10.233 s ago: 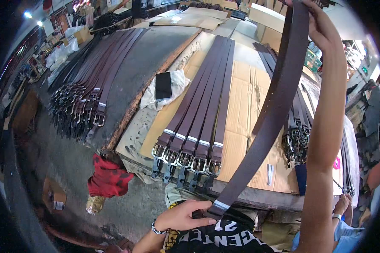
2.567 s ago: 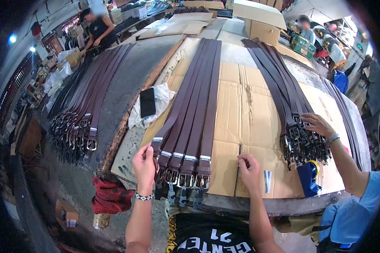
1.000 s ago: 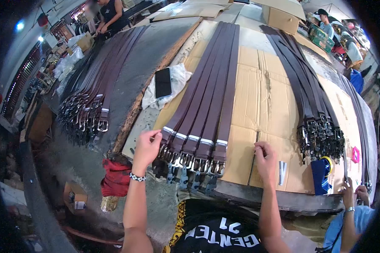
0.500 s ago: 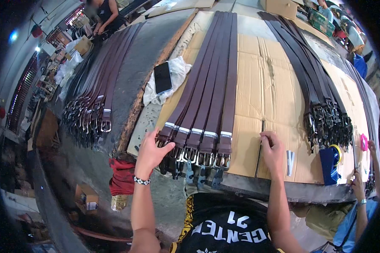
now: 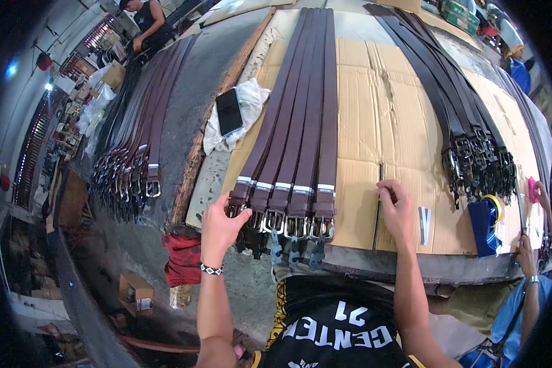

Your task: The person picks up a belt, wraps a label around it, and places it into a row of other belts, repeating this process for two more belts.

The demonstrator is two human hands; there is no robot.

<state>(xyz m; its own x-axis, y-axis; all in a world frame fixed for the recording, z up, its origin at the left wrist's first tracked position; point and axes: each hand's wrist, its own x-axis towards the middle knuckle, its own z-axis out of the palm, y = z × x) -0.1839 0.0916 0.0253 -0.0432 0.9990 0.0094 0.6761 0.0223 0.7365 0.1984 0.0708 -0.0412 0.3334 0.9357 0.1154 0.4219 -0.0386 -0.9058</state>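
Note:
Several dark brown belts (image 5: 305, 122) lie side by side in stacks, with pale bands near their metal buckles (image 5: 296, 226) at the table's front edge. My left hand (image 5: 222, 222), below a patterned bracelet, grips the buckle end of the leftmost stack between thumb and fingers. To the right of the belts, my right hand (image 5: 397, 207) hovers over or rests on the cardboard (image 5: 363, 147), its fingers curled and pressed together. Whatever is between them, if anything, is too small to name. Pale strips (image 5: 424, 226) lie just right of this hand.
A phone (image 5: 229, 112) rests on a white cloth (image 5: 251, 101). More belts lie left (image 5: 165, 92) and right (image 5: 451, 92). A tape roll (image 5: 492, 211) sits beside a blue item. Another person's hands (image 5: 526, 254) are at far right; one person stands at the upper left.
The view has shifted slightly. My left thumb and fingers have closed in on the leftmost buckle end. My right hand stays curled over the cardboard.

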